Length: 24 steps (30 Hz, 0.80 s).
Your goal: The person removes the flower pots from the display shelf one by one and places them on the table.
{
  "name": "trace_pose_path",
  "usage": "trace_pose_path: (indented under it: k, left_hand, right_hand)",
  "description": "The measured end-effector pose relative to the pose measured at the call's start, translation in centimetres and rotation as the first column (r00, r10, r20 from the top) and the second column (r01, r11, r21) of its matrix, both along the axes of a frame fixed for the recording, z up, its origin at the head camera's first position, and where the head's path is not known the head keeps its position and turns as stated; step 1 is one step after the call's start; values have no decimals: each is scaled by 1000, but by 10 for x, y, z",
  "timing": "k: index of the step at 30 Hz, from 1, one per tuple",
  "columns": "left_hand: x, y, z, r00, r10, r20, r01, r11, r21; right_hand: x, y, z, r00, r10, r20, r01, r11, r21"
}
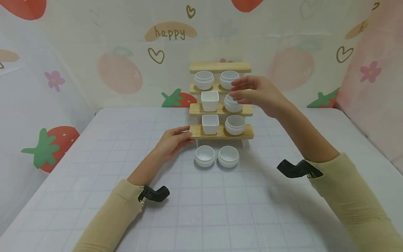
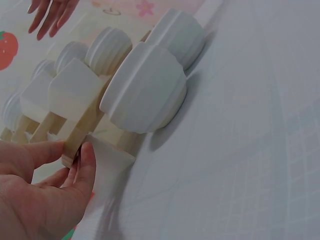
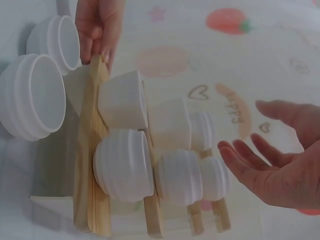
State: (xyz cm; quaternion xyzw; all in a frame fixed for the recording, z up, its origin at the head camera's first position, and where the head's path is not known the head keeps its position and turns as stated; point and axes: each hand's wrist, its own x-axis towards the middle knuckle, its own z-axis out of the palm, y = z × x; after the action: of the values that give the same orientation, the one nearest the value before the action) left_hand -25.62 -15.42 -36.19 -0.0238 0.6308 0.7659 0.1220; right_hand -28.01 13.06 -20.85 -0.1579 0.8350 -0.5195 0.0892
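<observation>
A tiered wooden stand (image 1: 221,136) carries small white cups on its steps. My left hand (image 1: 172,142) pinches the left end of its lowest board (image 2: 85,127), thumb above and fingers beneath. To the right of the upper steps hovers my right hand (image 1: 259,93), holding nothing, its fingers spread apart in the right wrist view. In the head view its fingertips overlap a round cup (image 1: 233,105) on the middle step and the right cup (image 1: 229,77) above. Square cups (image 1: 210,101) fill the left side of the two lower steps. The highest board (image 1: 220,67) bears no cup.
Two round white cups, one left (image 1: 205,156) and one right (image 1: 228,156), sit on the table just before the stand. A grid-patterned white cloth (image 1: 201,210) covers the table. Behind hangs a printed backdrop (image 1: 170,70) with strawberries and hearts.
</observation>
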Motion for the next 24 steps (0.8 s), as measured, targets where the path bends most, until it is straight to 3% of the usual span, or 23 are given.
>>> trace_pose_path:
  k: [24]
  left_hand:
    - [-2, -1, 3, 1000, -12, 16, 12, 1000, -4]
  right_hand:
    - [-18, -24, 3, 998, -58, 20, 59, 997, -52]
